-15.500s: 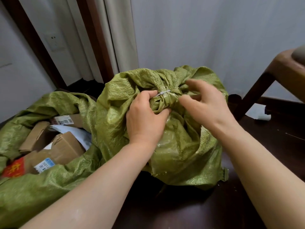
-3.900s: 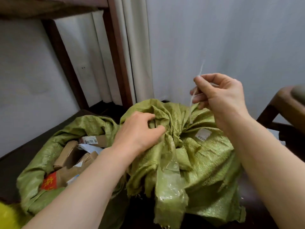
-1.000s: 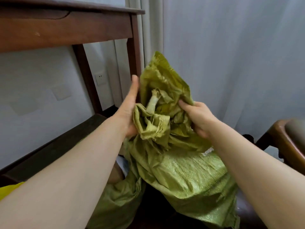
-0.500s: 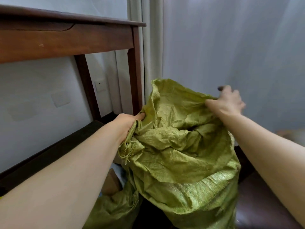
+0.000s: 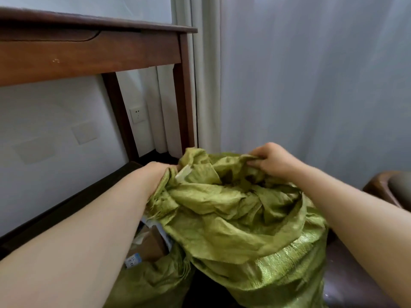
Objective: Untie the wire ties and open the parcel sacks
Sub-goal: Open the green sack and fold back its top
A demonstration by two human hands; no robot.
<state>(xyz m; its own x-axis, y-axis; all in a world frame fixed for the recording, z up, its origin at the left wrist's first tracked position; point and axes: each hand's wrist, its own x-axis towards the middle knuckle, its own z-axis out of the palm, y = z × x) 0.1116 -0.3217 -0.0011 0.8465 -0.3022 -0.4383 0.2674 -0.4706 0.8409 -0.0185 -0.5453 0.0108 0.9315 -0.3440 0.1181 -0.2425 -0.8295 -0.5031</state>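
Note:
A green woven parcel sack (image 5: 240, 227) stands on the dark floor in front of me, its mouth untied and crumpled. My left hand (image 5: 155, 172) grips the sack's left rim, its fingers mostly hidden behind the fabric. My right hand (image 5: 270, 160) is closed on the far right rim. A second green sack (image 5: 146, 283) lies low at the left, partly under my left forearm, with cardboard parcels (image 5: 151, 243) showing inside. No wire tie is visible.
A dark wooden table (image 5: 93, 50) stands at the left, its leg (image 5: 185, 96) just behind the sack. White curtains (image 5: 300, 85) hang behind. A brown chair (image 5: 391, 190) is at the right edge. A wall socket (image 5: 138, 114) sits under the table.
Both hands have dropped lower with the sack's rim, and the raised fabric has sunk and bunched. Earlier the wire tie was pulled off the sack's neck by my right hand.

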